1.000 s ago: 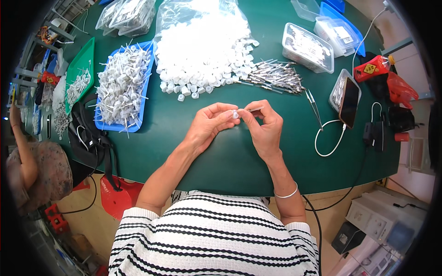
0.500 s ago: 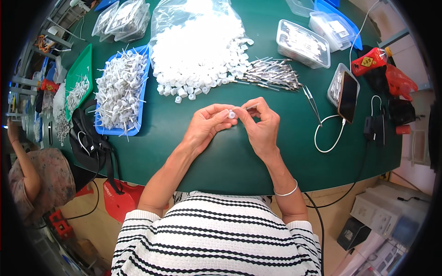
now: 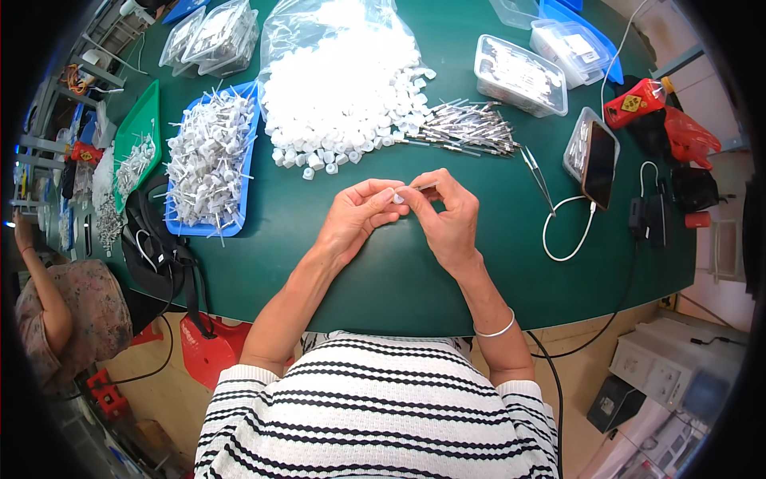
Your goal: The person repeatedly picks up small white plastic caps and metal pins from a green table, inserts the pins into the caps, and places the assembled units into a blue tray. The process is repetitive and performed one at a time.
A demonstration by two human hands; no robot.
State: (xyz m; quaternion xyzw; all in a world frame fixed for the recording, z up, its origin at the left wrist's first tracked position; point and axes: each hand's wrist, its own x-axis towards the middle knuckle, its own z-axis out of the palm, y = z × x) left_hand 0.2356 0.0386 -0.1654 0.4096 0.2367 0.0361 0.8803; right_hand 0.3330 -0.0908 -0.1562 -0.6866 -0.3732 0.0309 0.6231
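Between the thumb and fingertips of my left hand (image 3: 359,211) is a small white plastic cap (image 3: 397,199). My right hand (image 3: 447,214) meets it there, its fingers closed round a thin metal pin (image 3: 424,186) that shows above the thumb and index finger. The fingertips hide whether pin and cap are joined. Beyond my hands lies a large heap of white caps (image 3: 343,104), partly in a clear plastic bag. To its right is a loose pile of metal pins (image 3: 471,128). On the left, a blue tray (image 3: 241,227) holds many caps with pins in them.
Tweezers (image 3: 538,182) lie right of the pins. Beyond stands a clear container (image 3: 523,76) of metal parts; a phone (image 3: 600,172) with a white cable rests on another. A black bag (image 3: 152,239) and green tray (image 3: 132,120) are at left, near another person's arm (image 3: 48,295).
My right hand has shifted slightly left and turned a little against the cap. The cap is now more covered by my fingers. The camera view has moved slightly.
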